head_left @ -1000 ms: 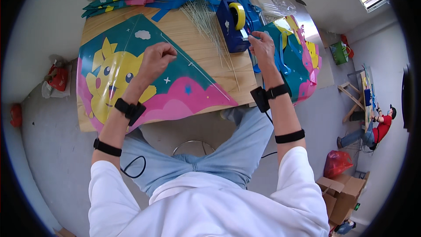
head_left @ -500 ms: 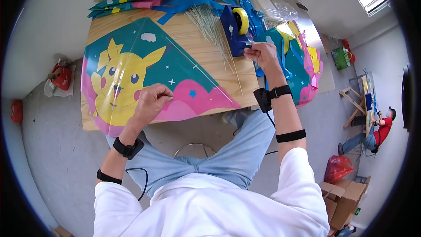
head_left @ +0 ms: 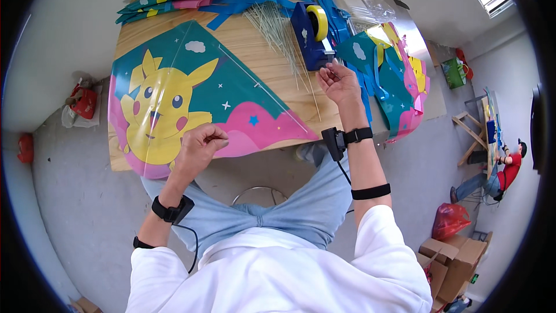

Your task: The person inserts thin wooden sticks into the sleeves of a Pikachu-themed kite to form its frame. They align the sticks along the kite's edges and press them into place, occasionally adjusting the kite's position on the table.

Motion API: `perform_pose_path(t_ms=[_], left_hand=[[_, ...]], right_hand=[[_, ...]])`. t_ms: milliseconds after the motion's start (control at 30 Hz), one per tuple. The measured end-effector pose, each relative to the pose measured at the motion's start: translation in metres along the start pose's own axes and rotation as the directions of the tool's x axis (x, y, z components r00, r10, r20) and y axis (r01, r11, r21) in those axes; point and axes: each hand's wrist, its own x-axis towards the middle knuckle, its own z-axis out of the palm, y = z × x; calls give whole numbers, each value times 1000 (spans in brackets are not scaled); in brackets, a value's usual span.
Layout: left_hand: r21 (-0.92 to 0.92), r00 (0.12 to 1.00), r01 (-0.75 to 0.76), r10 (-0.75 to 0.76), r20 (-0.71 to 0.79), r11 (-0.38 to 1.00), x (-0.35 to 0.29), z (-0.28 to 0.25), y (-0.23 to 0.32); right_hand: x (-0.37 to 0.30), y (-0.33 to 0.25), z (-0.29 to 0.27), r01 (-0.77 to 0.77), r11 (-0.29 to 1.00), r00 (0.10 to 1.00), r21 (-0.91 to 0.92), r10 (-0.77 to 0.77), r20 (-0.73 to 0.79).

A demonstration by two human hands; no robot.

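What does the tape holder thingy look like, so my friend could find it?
Start at the wooden table and go to its far right edge, just beyond the right hand. There sits the dark blue block-shaped tape dispenser, beside a bundle of thin pale sticks. It alone carries a bright yellow roll of tape on top.

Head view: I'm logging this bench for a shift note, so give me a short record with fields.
left hand: closed in a fist at the near edge of the kite
right hand: fingers at the tape dispenser
kite: lies flat on the wooden table
sticks: thin bundle beside the dispenser
more kites: piled at the right
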Motion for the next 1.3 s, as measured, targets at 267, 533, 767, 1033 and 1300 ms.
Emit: perform_pose_path(t_ms=[267,533,767,1033,1300], left_hand=[[-13,998,-60,60,-6,998,-5,4,-7],[402,911,-379,413,1,834,22,29,-5],[514,884,-424,464,55,746,44,46,-4],[548,856,-479,504,117,686,75,63,-8],[581,847,-494,510,152,647,95,69,-17]], right_hand=[[32,19,-52,228,434,809,-872,-583,-78],[-17,54,67,506,-256,862,-824,196,468],[5,87,101,518,-580,849,-629,256,462],[14,93,104,463,-632,884,-621,276,378],[-1,99,111,464,-655,876,-596,240,418]])
